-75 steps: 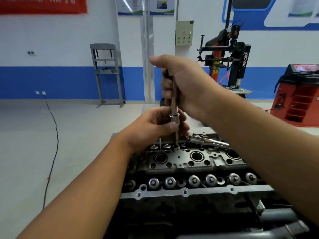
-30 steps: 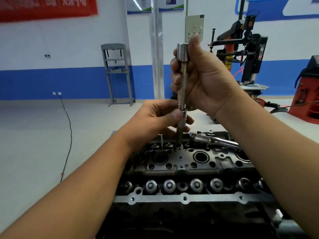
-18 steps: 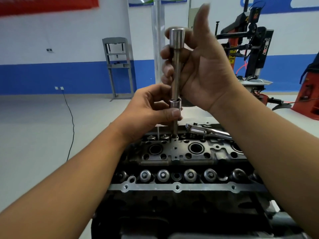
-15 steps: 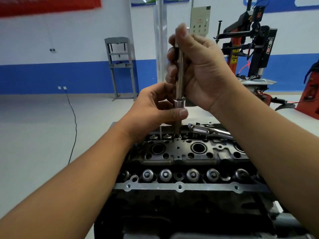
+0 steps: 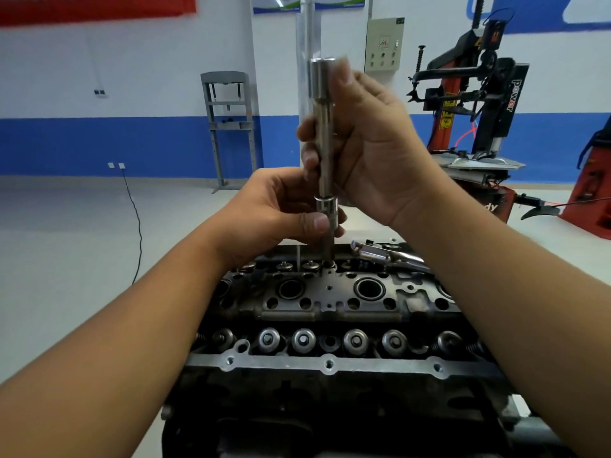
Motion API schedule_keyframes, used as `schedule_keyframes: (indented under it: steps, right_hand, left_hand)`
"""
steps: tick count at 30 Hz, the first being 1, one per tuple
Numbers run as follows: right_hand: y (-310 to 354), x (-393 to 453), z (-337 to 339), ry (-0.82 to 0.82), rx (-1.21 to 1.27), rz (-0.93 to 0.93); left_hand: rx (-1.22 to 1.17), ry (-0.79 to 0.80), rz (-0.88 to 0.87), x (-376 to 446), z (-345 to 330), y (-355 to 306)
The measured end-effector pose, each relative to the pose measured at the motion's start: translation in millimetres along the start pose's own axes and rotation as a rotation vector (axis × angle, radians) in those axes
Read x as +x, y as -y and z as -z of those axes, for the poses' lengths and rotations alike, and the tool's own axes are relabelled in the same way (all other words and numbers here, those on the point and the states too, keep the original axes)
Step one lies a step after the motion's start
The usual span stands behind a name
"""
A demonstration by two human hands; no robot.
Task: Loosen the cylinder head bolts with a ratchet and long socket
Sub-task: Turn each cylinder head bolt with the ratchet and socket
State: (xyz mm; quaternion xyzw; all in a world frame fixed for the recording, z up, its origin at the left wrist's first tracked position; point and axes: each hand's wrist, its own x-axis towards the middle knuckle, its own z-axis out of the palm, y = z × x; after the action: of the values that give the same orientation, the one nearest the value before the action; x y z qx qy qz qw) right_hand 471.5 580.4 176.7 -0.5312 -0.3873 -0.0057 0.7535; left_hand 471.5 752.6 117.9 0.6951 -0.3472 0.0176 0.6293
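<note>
While the long socket (image 5: 325, 166) stands upright at the cylinder head's (image 5: 330, 305) far edge, the left hand (image 5: 277, 213) pinches its lower collar and the right hand (image 5: 367, 150) loosely curls round its shaft; the ratchet (image 5: 386, 257) lies just right, on the head.

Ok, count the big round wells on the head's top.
3 wells: one left of centre, one right of centre, one half hidden by the right forearm. Another may sit behind the left arm.
</note>
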Motion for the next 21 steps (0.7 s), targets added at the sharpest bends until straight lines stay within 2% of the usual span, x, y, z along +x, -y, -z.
schedule_keyframes:
  steps: [4,10,17,19,21]
  right_hand:
    - [-2.2,2.9,2.1,-0.018,-0.078,0.029]
    - [-4.3,3.4,2.9,0.012,-0.111,0.017]
    - [-0.3,2.2,4.2,0.037,-0.101,0.056]
    - [-1.1,2.1,5.4,0.032,-0.143,0.089]
    - [-1.9,2.4,6.6,0.022,-0.174,0.099]
  left_hand:
    - [0.088,-0.100,-0.021,0.3,1.0,0.0]
    - [0.046,0.061,0.036,-3.1,1.0,-1.3]
    - [0.113,-0.097,-0.029,-0.6,-4.5,-2.1]
    - [0.084,-0.057,0.001,-1.6,-2.3,-2.5]
    - [0.004,0.054,0.051,-3.8,1.2,-2.7]
